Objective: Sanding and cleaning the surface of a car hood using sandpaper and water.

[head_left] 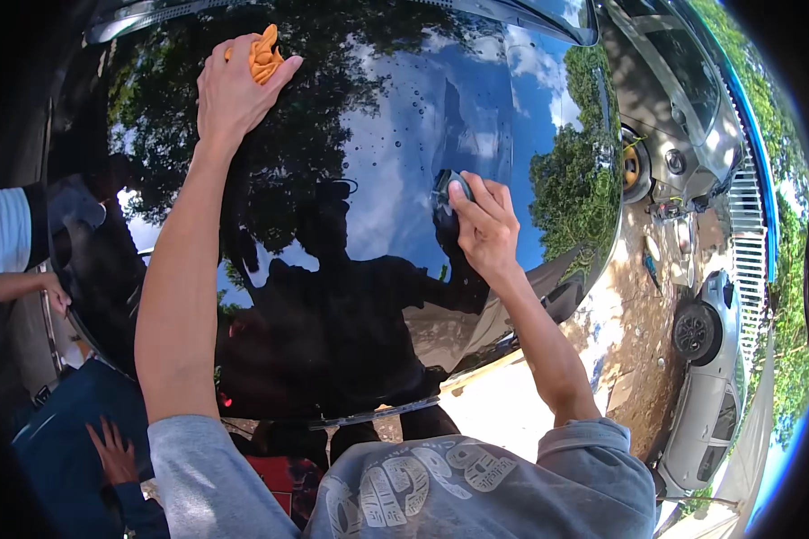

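A glossy black car hood (pixel 377 135) fills the middle of the view, mirroring trees, clouds and my outline. My left hand (pixel 232 94) reaches to its far left part, closed around a bunched orange cloth (pixel 264 58) that pokes out between thumb and fingers. Farther right and nearer to me, my right hand (pixel 489 226) grips a small dark grey-green block (pixel 449 185) against the hood, thumb lying on top. The block's underside is hidden. Water drops dot the paint between my hands, and a hazy patch (pixel 481 121) shows beyond the right one.
At the left edge, another person's hand (pixel 56 295) is by the hood's side. A second hand (pixel 115 454) with a dark blue sleeve shows lower left. To the right are a parked silver car (pixel 708 404), another vehicle with its wheel (pixel 635 167), and a white fence (pixel 750 211).
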Demonstrator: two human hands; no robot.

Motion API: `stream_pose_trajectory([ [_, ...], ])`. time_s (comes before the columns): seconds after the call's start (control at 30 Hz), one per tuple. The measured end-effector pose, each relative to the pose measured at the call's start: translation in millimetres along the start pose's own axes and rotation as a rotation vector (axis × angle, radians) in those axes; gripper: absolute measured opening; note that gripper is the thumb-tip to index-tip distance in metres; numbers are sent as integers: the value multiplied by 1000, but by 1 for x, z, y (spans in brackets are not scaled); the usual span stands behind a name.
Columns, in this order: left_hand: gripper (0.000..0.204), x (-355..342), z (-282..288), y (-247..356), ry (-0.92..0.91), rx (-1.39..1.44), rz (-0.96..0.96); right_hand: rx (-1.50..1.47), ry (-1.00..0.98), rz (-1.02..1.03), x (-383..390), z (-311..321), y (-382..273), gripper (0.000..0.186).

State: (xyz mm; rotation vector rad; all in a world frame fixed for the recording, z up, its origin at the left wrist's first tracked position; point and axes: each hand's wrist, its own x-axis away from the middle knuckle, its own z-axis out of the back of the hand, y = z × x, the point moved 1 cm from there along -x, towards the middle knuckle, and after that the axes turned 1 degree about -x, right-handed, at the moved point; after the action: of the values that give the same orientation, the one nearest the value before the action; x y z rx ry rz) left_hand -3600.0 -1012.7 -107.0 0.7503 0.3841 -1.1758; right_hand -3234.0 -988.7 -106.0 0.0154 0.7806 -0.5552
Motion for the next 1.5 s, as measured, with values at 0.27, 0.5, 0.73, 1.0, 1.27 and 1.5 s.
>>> stream_pose_trajectory([
  [0.27,62,1,-2,-3,24,1,-6,-88,-14,52,-11,9,0,37],
  [0.5,63,3,-2,-1,56,-8,-2,-60,-30,38,-45,-1,0,21],
  [0.73,62,1,-6,-5,62,46,9,-111,-20,25,-81,-22,-1,21],
  [1.0,54,-2,-2,-8,45,14,-39,-15,-44,-66,-17,-14,17,19],
  [1.27,12,48,-32,190,-136,360,-337,-79,311,-558,50,74,-3,29],
  [1.5,14,93,-36,223,-247,454,-646,-84,241,-544,72,93,-24,30],
])
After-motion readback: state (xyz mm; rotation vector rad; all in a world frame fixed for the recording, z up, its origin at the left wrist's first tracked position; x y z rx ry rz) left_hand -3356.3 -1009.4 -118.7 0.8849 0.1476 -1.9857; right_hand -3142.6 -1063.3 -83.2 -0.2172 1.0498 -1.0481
